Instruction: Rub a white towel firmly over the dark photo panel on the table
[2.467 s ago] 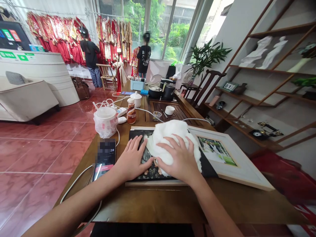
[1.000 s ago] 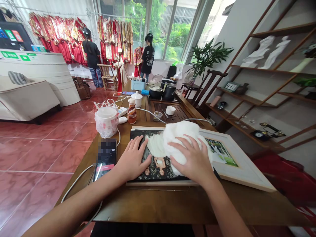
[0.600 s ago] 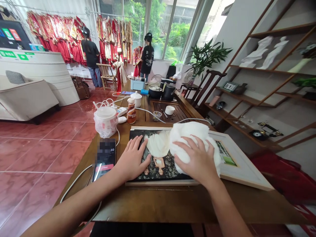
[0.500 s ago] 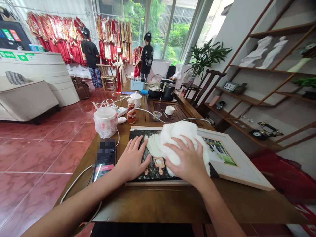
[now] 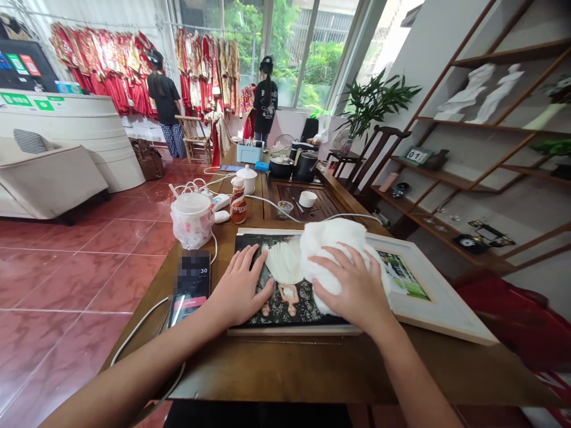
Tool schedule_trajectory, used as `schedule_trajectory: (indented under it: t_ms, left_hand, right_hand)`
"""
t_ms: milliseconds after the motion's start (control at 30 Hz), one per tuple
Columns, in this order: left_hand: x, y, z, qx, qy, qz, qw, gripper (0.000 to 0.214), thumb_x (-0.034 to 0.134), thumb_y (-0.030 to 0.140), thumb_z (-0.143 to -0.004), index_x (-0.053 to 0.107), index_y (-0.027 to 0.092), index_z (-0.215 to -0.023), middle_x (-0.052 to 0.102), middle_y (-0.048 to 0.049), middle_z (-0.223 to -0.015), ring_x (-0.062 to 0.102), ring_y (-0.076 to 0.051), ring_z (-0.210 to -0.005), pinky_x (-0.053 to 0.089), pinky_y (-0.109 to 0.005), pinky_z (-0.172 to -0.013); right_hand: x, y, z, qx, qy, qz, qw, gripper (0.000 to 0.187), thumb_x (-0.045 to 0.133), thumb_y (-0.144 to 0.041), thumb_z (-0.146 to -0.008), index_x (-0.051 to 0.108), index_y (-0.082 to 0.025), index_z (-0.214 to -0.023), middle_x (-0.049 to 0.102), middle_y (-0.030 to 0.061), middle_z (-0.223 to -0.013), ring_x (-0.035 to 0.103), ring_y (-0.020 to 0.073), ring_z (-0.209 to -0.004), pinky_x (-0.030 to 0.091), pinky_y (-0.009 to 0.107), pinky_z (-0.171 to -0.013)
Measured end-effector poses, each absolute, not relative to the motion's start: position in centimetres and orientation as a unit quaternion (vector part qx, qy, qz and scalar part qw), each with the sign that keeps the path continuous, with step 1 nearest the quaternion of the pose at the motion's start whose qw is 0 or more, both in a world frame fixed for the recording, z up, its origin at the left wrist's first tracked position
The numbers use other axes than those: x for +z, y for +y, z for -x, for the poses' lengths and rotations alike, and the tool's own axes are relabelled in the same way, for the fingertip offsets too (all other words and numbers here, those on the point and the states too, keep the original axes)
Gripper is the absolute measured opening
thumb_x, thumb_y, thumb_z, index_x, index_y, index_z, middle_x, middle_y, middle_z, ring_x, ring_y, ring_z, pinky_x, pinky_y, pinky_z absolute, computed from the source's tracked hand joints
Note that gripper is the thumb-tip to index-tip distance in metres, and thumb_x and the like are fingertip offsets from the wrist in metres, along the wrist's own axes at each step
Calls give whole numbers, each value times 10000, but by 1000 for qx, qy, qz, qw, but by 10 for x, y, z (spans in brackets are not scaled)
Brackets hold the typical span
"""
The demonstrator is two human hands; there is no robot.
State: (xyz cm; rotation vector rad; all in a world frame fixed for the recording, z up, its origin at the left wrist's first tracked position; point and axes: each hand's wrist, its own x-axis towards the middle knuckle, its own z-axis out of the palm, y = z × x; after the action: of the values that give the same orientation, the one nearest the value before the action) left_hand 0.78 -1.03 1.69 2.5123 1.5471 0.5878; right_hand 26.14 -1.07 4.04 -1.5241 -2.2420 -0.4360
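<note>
A dark framed wedding photo (image 5: 285,297) lies flat on the wooden table (image 5: 312,368) in front of me. My left hand (image 5: 238,291) rests flat on its left edge with fingers spread, open. My right hand (image 5: 354,288) presses a bunched white cloth (image 5: 332,244) onto the photo's right half, fingers spread over the cloth. A second picture in a pale wooden frame (image 5: 441,312) lies to the right, partly under the cloth.
A phone (image 5: 191,284) with a white cable lies left of the photo. Behind stand a bagged white cup (image 5: 191,219), a brown bottle (image 5: 238,205), a tea tray with kettles (image 5: 294,166). Wooden shelves (image 5: 491,148) fill the right. Two people (image 5: 265,101) stand by red garments.
My right hand has rubbed the white cloth back and forth across the photo, ending slightly right of where it was half a second ago. My left hand has stayed put.
</note>
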Motion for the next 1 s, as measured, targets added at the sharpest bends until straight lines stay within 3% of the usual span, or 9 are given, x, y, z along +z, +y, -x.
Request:
schedule_trajectory:
  t_ms: [267,633,1000]
  left_hand:
    - [18,-10,-7,207,509,-832,76,583,432,445,-970,356,153,-1469,327,-174,-1548,250,-332,-1451,236,-542,-1164]
    - [17,-11,-10,184,516,-834,64,592,427,418,-969,352,117,-1474,310,-185,-1552,235,-336,-1455,222,-523,-1171]
    - [16,-10,-7,184,511,-837,64,609,410,451,-984,336,116,-1487,293,-187,-1557,224,-332,-1457,211,-516,-1178]
  right_hand:
    - [35,-10,-283,-200,-766,576,204,322,572,-395,-810,660,-358,-1117,632,16,-1251,446,342,-1248,189,609,-1050]
    - [45,-21,-205,-91,-841,489,215,324,592,-428,-821,670,-354,-1127,611,13,-1299,392,341,-1306,108,598,-1114]
    - [39,-12,-259,-151,-802,542,202,326,558,-422,-833,657,-371,-1139,624,4,-1282,430,321,-1284,197,590,-1068]
